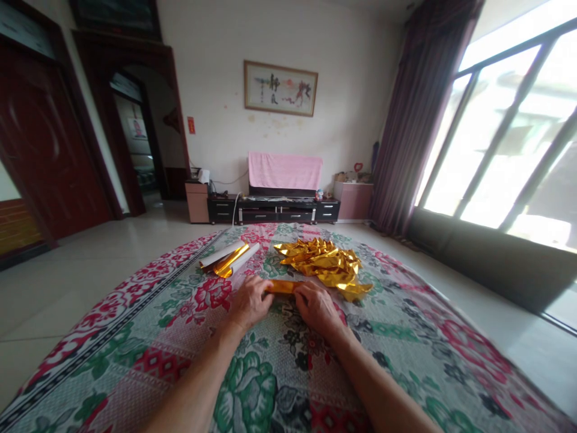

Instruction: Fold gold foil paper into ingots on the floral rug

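Note:
A narrow strip of gold foil paper lies on the flowered cloth between my two hands. My left hand pinches its left end with curled fingers. At the other end, my right hand grips the strip with its fingers closed. A heap of folded gold foil pieces sits just beyond my right hand. Beyond my left hand lie rolled sheets of gold and white paper.
The cloth covers a wide surface whose edges drop to a pale tiled floor. A low black TV cabinet with a pink cover stands at the far wall. Dark wooden doors are on the left, a large window and curtain on the right.

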Demonstrator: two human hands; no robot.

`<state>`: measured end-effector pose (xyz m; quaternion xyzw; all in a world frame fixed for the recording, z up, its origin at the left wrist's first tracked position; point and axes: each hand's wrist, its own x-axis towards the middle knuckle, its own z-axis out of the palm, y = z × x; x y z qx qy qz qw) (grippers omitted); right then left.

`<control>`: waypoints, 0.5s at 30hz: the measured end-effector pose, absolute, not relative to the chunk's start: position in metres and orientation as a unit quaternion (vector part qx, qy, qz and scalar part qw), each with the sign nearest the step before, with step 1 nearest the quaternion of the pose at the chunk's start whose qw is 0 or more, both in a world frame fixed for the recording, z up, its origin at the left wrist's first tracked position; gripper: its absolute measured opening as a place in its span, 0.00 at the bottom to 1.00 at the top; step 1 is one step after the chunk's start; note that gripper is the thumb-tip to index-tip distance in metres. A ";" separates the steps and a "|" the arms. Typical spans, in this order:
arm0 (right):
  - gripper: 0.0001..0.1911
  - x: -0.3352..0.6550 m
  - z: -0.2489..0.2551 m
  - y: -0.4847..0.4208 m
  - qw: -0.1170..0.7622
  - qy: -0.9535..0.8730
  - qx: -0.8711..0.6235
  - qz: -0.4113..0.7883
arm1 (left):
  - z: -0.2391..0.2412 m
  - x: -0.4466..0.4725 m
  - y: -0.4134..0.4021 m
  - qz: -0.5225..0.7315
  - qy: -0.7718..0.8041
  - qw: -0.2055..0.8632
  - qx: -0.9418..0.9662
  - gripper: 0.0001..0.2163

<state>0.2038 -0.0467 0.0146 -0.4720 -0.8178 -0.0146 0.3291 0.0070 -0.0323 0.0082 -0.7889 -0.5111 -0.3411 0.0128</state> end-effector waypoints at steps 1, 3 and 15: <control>0.12 0.201 0.015 -0.048 0.328 -0.810 -0.486 -0.020 | 0.008 0.008 -0.031 -0.353 -0.536 0.020 -0.767 0.12; 0.12 0.196 0.015 -0.050 0.325 -0.797 -0.509 -0.022 | 0.008 0.010 -0.030 -0.365 -0.581 0.019 -0.728 0.20; 0.13 0.175 0.015 -0.053 0.338 -0.763 -0.552 0.002 | 0.016 0.026 -0.023 -0.379 -0.648 -0.167 -0.639 0.24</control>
